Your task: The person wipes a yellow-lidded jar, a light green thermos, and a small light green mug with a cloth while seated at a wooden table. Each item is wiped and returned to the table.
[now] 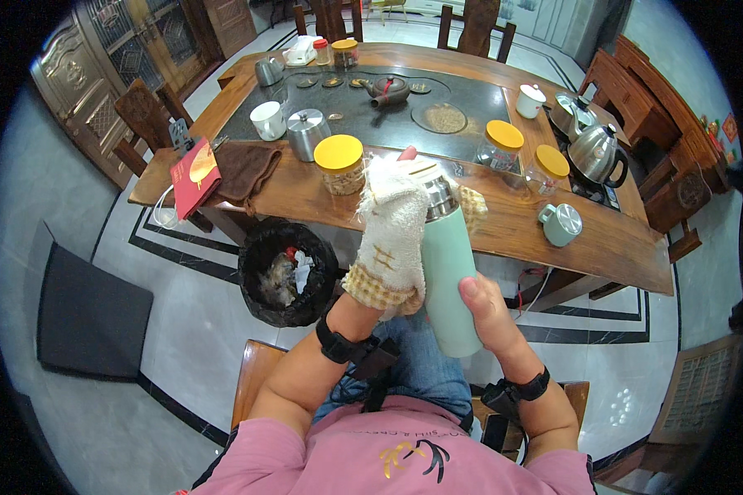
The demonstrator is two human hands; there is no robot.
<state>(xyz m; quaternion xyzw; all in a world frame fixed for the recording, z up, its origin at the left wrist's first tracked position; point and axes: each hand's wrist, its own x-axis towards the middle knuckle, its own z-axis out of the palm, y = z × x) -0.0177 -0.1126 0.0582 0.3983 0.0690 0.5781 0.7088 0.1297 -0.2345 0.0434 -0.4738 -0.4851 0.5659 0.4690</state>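
A mint-green vacuum flask (450, 276) with a steel neck is tilted in front of my chest, its top leaning toward the table. My right hand (489, 312) is closed around its lower body, thumb lying along the side. A white towel (392, 223) with a yellow checked border covers most of my left hand (408, 153); one fingertip pokes out beyond it. With this towel, my left hand grips at the flask's steel neck. Another checked corner of cloth shows on the neck's far side. The towel hides most left fingers and part of the flask's top.
On the wooden table (570, 239) stand yellow-lidded jars (339, 169), a steel canister (307, 136), a white mug (268, 121), a mint mug (560, 224) and a steel kettle (594, 155). A dark teapot (388, 91) sits farther back. Below is a black-lined bin (260, 289).
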